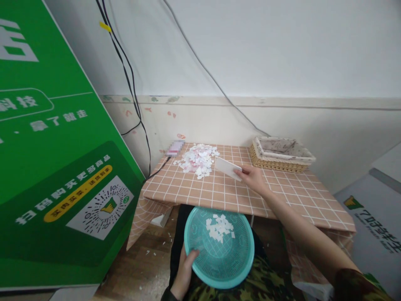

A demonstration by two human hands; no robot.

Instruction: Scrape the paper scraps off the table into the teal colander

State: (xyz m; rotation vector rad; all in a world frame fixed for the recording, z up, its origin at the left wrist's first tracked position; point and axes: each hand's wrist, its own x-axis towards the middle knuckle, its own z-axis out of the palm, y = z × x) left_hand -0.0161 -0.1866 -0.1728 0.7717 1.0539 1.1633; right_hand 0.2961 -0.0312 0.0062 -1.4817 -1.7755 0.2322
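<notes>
My left hand grips the rim of a round turquoise plastic basket, thumb over the edge, below the table's front edge. Several small white paper scraps lie in its bottom. Over the table, my right hand pinches one end of a flat white rectangular card; what it is made of I cannot tell. The card's far end points at a heap of torn white and pinkish paper scraps on the checked tablecloth.
A lined wicker basket stands at the table's back right. A flat rectangular object, partly blurred, lies at the back left by a black cable. A green sign board stands at left. Scraps dot the floor.
</notes>
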